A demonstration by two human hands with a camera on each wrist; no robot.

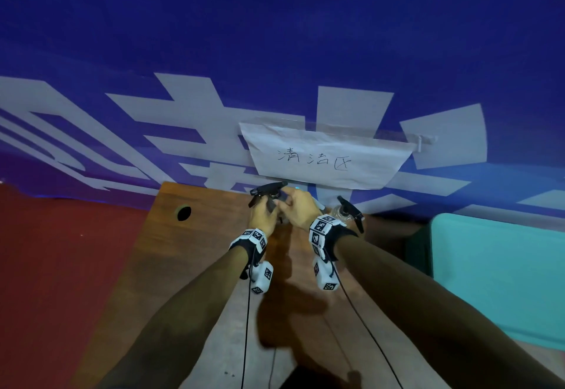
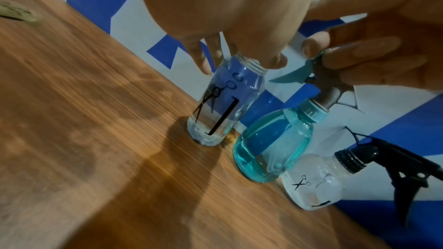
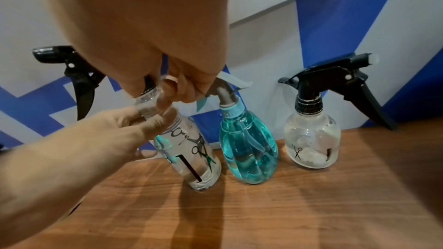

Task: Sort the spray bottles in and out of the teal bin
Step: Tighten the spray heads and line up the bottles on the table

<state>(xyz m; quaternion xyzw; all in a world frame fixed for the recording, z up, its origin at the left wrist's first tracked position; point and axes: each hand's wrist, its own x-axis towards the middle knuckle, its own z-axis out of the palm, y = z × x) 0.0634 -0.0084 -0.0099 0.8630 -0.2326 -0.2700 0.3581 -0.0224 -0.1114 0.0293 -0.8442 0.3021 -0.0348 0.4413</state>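
Observation:
A tall clear spray bottle (image 3: 191, 158) printed with scissors stands tilted at the back of the wooden table (image 1: 198, 266). My left hand (image 1: 266, 210) grips its neck, as the left wrist view (image 2: 227, 101) shows. My right hand (image 1: 290, 205) curls round the collar of its black spray head (image 3: 74, 75); bare neck thread shows below my fingers. To its right stand a teal bottle of blue liquid (image 3: 246, 149) and a round clear bottle (image 3: 311, 145) with a black trigger. The teal bin (image 1: 504, 266) sits off the table's right side, its inside hidden.
A blue and white banner wall runs right behind the bottles, with a taped paper sign (image 1: 321, 156) above them. A round cable hole (image 1: 183, 213) lies in the table's back left. Red floor borders the table on the left.

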